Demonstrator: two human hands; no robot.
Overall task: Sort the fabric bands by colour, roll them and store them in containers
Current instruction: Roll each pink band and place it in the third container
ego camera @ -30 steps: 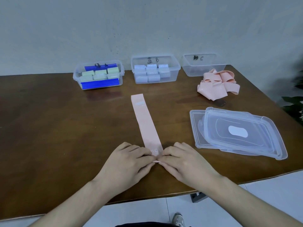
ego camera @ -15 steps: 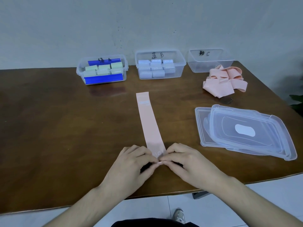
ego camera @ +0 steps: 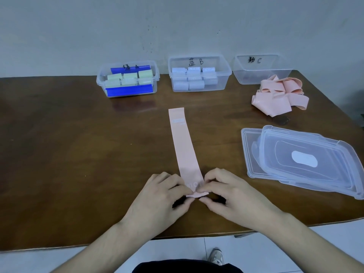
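A pink band [ego camera: 184, 146] lies flat on the table [ego camera: 59, 154], running from the centre of the frame down to the hands at lower centre. The left hand [ego camera: 159, 198] and right hand [ego camera: 230, 194] meet at its near end. The fingers [ego camera: 187, 191] of each hand are pinched closed on that end, where a first narrow fold or turn stands just raised from the table; the thumbs are partly hidden under the fabric.

Step in hand, as judged: starting the roll. To do it well, the first turn should be kept tight and square to the band's long edges, both hands advancing evenly so the roll does not cone to one side. The band sits slightly slanted in the frame; the roll should follow the band's own line.

Stock and storage: a loose pile of pink bands [ego camera: 279, 97] sits at upper right, touching or just beside the empty container marked C [ego camera: 262, 75]. The container marked B [ego camera: 199, 75] at upper centre holds pale blue rolls; the container at upper left [ego camera: 128, 79] holds green rolls. Clear lids [ego camera: 303, 160] are stacked at right, well apart from the hands.

Progress, as judged: green and blue are stored; pink is barely begun.
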